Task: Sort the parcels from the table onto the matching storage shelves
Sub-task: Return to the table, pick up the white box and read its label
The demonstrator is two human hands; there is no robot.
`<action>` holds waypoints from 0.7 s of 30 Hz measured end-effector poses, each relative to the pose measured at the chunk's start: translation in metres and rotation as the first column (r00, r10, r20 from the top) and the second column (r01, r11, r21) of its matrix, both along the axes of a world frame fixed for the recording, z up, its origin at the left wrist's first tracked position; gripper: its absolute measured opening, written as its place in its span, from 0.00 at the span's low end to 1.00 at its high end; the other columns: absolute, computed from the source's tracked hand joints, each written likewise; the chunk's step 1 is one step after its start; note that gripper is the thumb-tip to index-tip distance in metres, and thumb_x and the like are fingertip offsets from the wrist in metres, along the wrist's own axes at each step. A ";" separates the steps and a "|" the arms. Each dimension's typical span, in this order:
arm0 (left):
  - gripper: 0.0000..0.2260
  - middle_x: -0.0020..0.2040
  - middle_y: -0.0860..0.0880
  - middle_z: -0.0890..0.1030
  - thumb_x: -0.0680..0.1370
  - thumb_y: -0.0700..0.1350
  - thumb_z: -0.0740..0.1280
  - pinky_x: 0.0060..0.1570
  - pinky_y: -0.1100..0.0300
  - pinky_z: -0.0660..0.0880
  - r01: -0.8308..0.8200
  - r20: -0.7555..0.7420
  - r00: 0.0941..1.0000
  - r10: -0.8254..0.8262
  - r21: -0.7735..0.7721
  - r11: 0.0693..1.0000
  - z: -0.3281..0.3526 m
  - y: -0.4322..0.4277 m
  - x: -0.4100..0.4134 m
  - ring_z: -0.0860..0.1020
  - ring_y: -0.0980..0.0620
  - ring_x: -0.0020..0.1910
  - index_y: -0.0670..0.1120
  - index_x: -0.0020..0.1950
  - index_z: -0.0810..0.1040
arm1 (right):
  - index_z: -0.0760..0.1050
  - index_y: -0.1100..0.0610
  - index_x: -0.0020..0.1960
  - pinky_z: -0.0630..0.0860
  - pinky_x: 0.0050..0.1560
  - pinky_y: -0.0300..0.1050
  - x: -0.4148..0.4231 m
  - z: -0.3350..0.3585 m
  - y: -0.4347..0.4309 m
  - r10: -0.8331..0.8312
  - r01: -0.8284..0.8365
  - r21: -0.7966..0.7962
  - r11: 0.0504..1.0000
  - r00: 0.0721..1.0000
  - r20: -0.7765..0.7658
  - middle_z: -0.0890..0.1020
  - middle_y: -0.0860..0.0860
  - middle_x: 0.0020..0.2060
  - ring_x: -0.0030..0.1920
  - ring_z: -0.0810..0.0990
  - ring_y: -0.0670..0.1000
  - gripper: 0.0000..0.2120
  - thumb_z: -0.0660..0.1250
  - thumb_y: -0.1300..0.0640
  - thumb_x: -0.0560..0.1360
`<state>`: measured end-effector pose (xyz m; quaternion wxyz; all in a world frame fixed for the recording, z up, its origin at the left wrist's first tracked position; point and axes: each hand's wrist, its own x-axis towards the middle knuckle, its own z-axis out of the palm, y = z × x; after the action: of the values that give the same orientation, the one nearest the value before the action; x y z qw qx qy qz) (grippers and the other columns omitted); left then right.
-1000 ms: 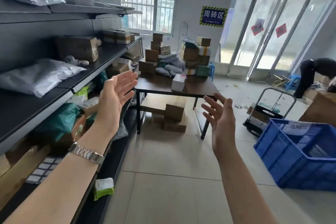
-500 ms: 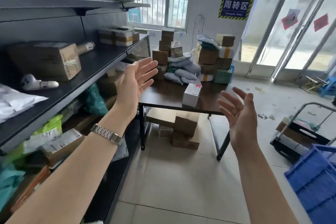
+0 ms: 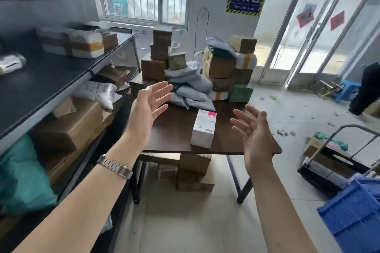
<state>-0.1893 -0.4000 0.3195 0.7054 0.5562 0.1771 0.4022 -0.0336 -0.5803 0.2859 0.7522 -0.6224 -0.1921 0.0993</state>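
Note:
A dark brown table [image 3: 176,129] stands ahead, piled at its far side with brown cardboard boxes [image 3: 221,65], grey mailer bags [image 3: 191,90] and a green box [image 3: 240,93]. A white box with a pink corner [image 3: 203,128] stands alone near the table's front edge. My left hand [image 3: 148,109], with a metal watch on the wrist, is raised open over the table's left part. My right hand [image 3: 255,137] is open at the table's right front corner. Both hold nothing. Dark storage shelves [image 3: 51,80] run along the left, holding boxes and bags.
More cardboard boxes [image 3: 193,172] sit on the floor under the table. A blue plastic crate [image 3: 353,213] and a hand trolley [image 3: 333,162] stand at the right. Another person [image 3: 366,88] bends over near the glass doors. Scraps litter the tiled floor.
The table has come closer and larger in view as I move toward it. Both open hands stay raised in front and now reach over its edge.

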 end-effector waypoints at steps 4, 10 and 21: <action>0.20 0.61 0.50 0.83 0.85 0.48 0.47 0.70 0.47 0.70 0.046 -0.035 0.998 -0.047 -0.028 0.999 -0.010 0.075 0.078 0.79 0.49 0.65 0.51 0.60 0.79 | 0.75 0.46 0.66 0.79 0.59 0.41 0.064 -0.005 0.066 -0.073 0.073 -0.004 0.997 0.997 0.001 0.85 0.51 0.63 0.61 0.85 0.51 0.19 0.48 0.44 0.87; 0.20 0.66 0.50 0.81 0.86 0.49 0.47 0.70 0.50 0.70 0.102 -0.094 0.990 -0.104 -0.030 0.994 -0.033 0.136 0.176 0.79 0.51 0.66 0.54 0.61 0.78 | 0.75 0.51 0.70 0.77 0.67 0.47 0.151 -0.030 0.123 -0.122 0.120 -0.044 0.992 0.991 -0.055 0.83 0.52 0.66 0.63 0.84 0.51 0.23 0.47 0.44 0.87; 0.19 0.66 0.48 0.80 0.85 0.47 0.49 0.68 0.52 0.71 -0.050 -0.322 0.947 -0.005 -0.162 0.986 -0.139 0.227 0.359 0.78 0.49 0.66 0.49 0.65 0.77 | 0.77 0.44 0.63 0.79 0.59 0.40 0.350 -0.125 0.218 -0.041 0.003 -0.241 0.970 0.988 -0.152 0.84 0.44 0.60 0.58 0.86 0.45 0.19 0.48 0.46 0.88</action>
<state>0.1692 -0.1727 0.1810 0.7068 0.5507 0.3292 0.2980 0.3167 -0.3620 0.1610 0.6850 -0.7013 -0.1125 0.1619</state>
